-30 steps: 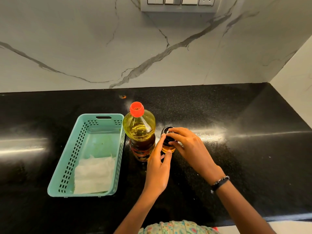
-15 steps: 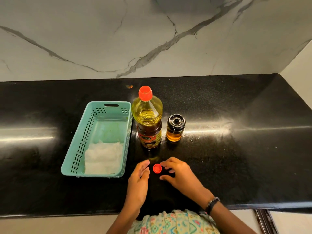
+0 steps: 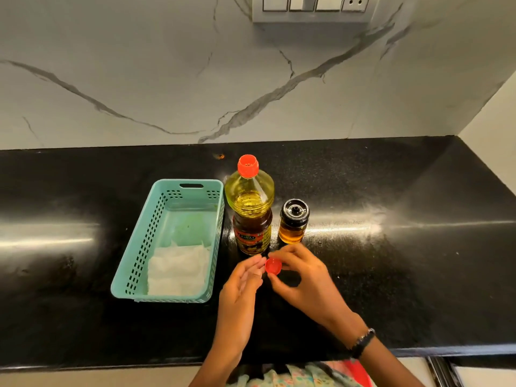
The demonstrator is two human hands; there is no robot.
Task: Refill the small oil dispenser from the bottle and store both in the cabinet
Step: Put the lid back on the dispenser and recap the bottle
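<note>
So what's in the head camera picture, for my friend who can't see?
Two hands hold a small red cap over a black counter. Behind it stand a big oil bottle and a small oil dispenser, with a teal basket beside them.

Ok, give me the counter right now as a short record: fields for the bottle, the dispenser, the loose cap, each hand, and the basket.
oil bottle: upright on the black counter, red cap on
small dispenser: upright just right of the bottle, black top on, amber oil low inside
small red cap: held in front of the bottle, between both hands
right hand: fingers pinch the cap
left hand: fingertips at the cap's left edge, fingers fairly straight
teal basket: left of the bottle, white folded paper inside
</note>
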